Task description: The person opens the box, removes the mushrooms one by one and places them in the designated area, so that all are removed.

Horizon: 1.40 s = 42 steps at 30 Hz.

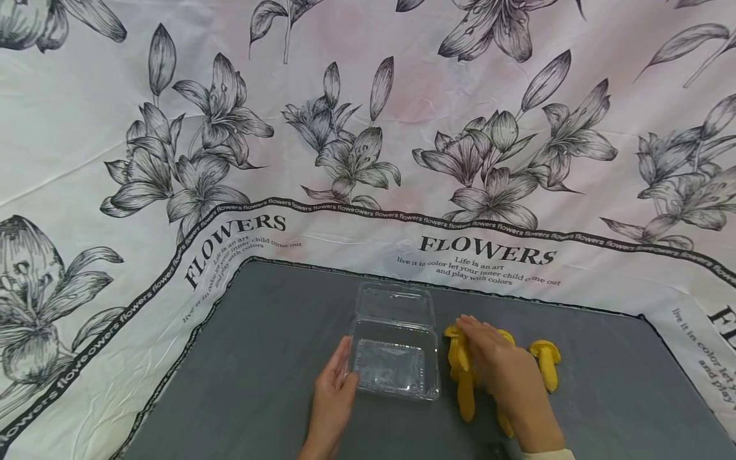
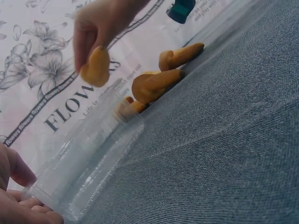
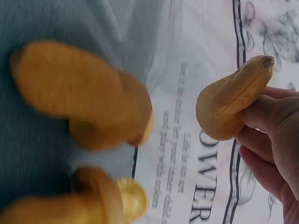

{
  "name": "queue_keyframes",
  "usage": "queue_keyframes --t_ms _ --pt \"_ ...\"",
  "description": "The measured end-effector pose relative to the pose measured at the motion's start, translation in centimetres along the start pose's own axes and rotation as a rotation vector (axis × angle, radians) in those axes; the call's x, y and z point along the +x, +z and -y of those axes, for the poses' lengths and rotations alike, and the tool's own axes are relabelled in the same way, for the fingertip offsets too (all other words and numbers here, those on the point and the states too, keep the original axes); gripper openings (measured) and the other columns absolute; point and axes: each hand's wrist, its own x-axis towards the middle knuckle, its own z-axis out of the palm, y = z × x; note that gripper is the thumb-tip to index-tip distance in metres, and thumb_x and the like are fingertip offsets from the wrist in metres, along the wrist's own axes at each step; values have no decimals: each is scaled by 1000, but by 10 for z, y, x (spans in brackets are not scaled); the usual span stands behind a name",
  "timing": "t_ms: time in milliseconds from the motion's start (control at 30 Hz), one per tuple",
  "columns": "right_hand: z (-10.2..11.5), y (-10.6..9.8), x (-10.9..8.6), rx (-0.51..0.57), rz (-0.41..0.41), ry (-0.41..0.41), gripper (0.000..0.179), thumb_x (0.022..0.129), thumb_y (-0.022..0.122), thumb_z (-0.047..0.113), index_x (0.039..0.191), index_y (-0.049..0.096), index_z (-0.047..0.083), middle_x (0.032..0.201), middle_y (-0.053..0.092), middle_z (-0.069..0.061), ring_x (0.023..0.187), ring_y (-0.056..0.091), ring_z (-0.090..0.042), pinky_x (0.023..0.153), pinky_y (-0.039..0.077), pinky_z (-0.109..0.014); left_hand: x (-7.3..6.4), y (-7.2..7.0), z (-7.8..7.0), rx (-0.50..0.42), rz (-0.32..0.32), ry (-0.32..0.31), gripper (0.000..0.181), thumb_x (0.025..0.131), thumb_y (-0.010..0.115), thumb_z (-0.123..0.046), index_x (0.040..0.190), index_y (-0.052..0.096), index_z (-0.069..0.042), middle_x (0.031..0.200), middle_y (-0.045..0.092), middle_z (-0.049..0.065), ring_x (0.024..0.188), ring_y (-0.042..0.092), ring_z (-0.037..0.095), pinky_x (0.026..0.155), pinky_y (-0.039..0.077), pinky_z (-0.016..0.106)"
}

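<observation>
A clear plastic clamshell box (image 1: 393, 361) stands in the middle of the grey surface, its lid (image 1: 395, 305) folded back away from me. My left hand (image 1: 335, 393) holds the box by its left wall, the thumb at the near left corner. To the right of the box, my right hand (image 1: 499, 367) pinches a yellow mushroom (image 3: 229, 105) between thumb and fingers. In the left wrist view that hand is raised above the surface. Several more yellow mushrooms (image 2: 156, 85) lie beneath and around it, partly hidden in the head view. A separate mushroom (image 1: 546, 363) lies farther right.
The grey surface (image 1: 259, 358) is bordered by a white cloth (image 1: 345, 243) with black flower drawings and lettering, which rises behind it. A dark object (image 1: 496, 450) shows at the bottom edge of the head view, below the right hand.
</observation>
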Motion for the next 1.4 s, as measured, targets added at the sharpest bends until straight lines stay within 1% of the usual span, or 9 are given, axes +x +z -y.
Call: queue_keyframes --t_ms 167,300,500,767,867,1000,1200,1300,1400 --pt "-15 -14 -10 -15 -22 33 46 88 82 3 132 74 13 129 75 -10 104 75 -38 63 61 -47 0 0 -1 11 -1 -6 69 93 48 14 161 40 1 166 41 15 157 29 28 121 27 32" --pt "-29 -24 -20 -33 -16 76 46 86 83 3 130 75 13 127 76 -13 99 75 -41 60 60 -51 0 1 -2 21 6 -10 69 95 48 12 162 39 0 167 40 14 158 28 29 123 26 36" --pt "-51 -31 -41 -60 -28 121 47 83 84 1 128 76 13 122 77 -15 78 74 -42 58 57 -58 0 0 -2 20 -8 -11 69 94 48 12 162 39 0 166 41 14 157 29 28 122 28 31" --pt "-70 -38 -66 -106 81 180 42 84 85 5 123 74 18 106 79 -13 57 66 -29 50 53 -49 0 -1 -4 23 -5 -5 71 94 48 12 163 37 0 167 39 13 158 27 27 121 28 30" --pt "-75 -41 -73 -114 132 204 38 86 84 5 121 75 15 105 78 -17 60 68 -32 51 55 -50 0 -1 -5 29 -3 -8 71 94 49 12 163 37 0 167 39 12 158 27 27 121 27 32" --pt "-80 -44 -81 -119 241 254 36 88 82 4 123 75 9 112 76 -23 75 73 -40 59 59 -54 -1 0 -5 29 -3 -16 71 94 49 11 163 38 -1 167 39 12 158 27 27 122 27 34" --pt "-86 -43 -91 -126 362 284 34 91 80 7 124 76 11 114 77 -22 80 76 -36 63 61 -51 -1 0 -5 24 6 -26 71 94 49 11 163 37 -1 168 38 12 158 27 27 122 27 35" --pt "-88 -40 -94 -123 398 295 33 92 79 8 124 76 11 114 77 -21 81 76 -34 64 61 -50 -2 -1 -5 27 13 -30 71 94 50 11 163 37 -2 168 38 12 158 26 27 122 27 37" --pt "-88 -40 -98 -119 394 288 33 91 80 8 124 77 12 117 76 -21 83 76 -35 65 62 -50 -2 -1 -5 25 18 -30 71 94 50 11 163 37 -1 168 37 13 159 25 28 122 27 37"
